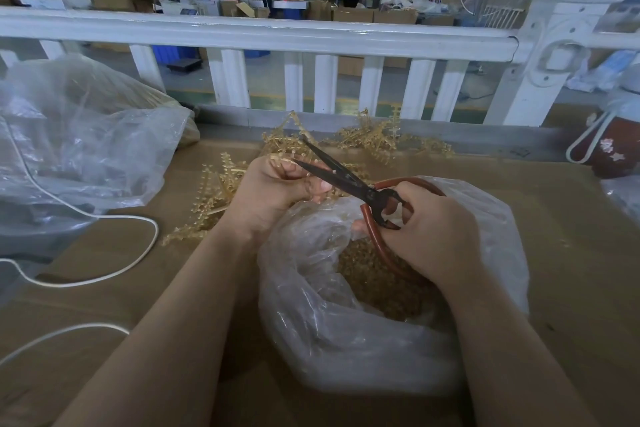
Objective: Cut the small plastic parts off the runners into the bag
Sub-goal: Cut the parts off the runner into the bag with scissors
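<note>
My left hand (273,189) pinches a yellowish plastic runner (281,159) above the rim of a clear plastic bag (332,333). My right hand (433,232) grips the red-brown handles of black scissors (341,175), whose open blades straddle the runner beside my left fingers. Inside the bag lies a heap of small amber cut parts (377,282). More runners (214,194) lie piled on the brown table (571,253) left of my left hand, and another pile of runners (374,139) sits behind the scissors.
A large clear bag (79,135) fills the left side. A white cable (114,218) loops across the table at left. A white railing (263,35) borders the far edge. A dark red bottle with a white strap (613,146) stands at the right.
</note>
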Demonstrator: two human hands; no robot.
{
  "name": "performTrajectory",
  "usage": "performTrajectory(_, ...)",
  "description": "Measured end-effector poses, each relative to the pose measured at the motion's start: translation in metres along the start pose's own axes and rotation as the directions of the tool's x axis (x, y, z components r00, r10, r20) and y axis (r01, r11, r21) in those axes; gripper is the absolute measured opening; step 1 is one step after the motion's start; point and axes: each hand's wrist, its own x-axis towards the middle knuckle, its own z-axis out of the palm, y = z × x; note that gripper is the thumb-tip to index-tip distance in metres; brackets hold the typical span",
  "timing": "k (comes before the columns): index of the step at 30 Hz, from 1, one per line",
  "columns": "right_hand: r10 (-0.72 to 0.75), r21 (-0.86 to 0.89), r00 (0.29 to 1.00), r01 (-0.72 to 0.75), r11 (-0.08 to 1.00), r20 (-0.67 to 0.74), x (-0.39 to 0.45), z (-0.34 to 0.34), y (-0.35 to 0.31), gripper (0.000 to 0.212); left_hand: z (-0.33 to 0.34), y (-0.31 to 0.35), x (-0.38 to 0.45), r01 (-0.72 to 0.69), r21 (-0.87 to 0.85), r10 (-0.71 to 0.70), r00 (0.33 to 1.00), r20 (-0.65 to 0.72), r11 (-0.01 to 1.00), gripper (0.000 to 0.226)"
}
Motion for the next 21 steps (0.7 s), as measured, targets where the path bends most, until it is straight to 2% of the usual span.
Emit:
performTrajectory(3,-0.006,0.003,1.000,0.006,1.000,0.000,-0.0011,0.0001,0.0009,0.068,-0.0003,0.0001,-0.0003,0.001,-0.004,-0.001,1.000,0.010,1.000,0.011)
performTrajectory(8,-0.010,0.002,1.000,0.010,1.000,-0.022,-0.0015,-0.0009,0.0006,0.059,-0.0040,-0.0006,0.0003,0.035,0.013,-0.035,0.999,0.025,0.999,0.003)
performTrajectory(21,0.006,-0.003,1.000,-0.006,1.000,-0.016,-0.0018,0.0001,0.0015,0.056,-0.0017,-0.0007,-0.0001,0.043,-0.024,-0.043,0.999,0.004,0.999,0.010)
